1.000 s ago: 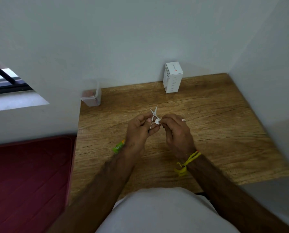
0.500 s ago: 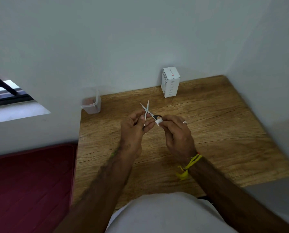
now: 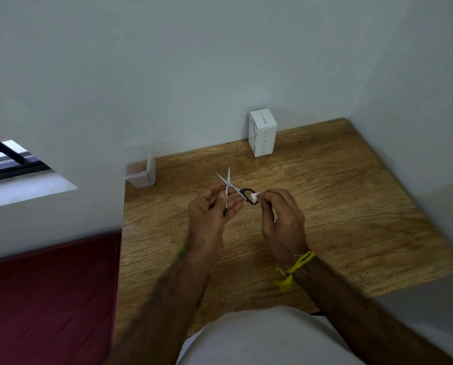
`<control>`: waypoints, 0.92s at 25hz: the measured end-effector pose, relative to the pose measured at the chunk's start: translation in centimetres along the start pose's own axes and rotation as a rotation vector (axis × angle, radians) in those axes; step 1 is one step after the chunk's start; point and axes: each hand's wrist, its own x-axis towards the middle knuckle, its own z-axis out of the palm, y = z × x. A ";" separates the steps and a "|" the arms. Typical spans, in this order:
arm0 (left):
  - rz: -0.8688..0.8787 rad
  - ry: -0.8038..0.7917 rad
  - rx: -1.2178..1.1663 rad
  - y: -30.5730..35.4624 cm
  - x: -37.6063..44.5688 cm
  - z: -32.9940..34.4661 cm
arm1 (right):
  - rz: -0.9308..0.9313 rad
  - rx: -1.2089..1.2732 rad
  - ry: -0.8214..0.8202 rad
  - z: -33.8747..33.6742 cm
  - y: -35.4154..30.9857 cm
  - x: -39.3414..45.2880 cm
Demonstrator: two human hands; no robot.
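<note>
While in L hand (image 3: 212, 208) grip, silver scissors (image 3: 232, 186) agape; R hand (image 3: 283, 219) pinch: white wad (image 3: 254, 197).

Wooden table (image 3: 351, 219) in corner of pale walls (image 3: 193, 61); window (image 3: 6, 156) left; red mat (image 3: 48, 299) below.

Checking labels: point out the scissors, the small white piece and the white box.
scissors (image 3: 228, 184): head view, on the pivot where the blades cross.
small white piece (image 3: 254, 197): head view, on its exposed end beside the black handle.
white box (image 3: 263, 140): head view, on its front face.
</note>
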 end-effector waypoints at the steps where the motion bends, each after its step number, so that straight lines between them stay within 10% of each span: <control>1: -0.007 0.001 0.002 -0.1 -0.2 0.1 | 0.038 0.012 0.034 -0.1 -0.2 0.3; 23: -0.006 -0.094 0.051 -1.8 -1.4 -0.6 | -0.085 -0.089 -0.223 1.2 -2.1 2.5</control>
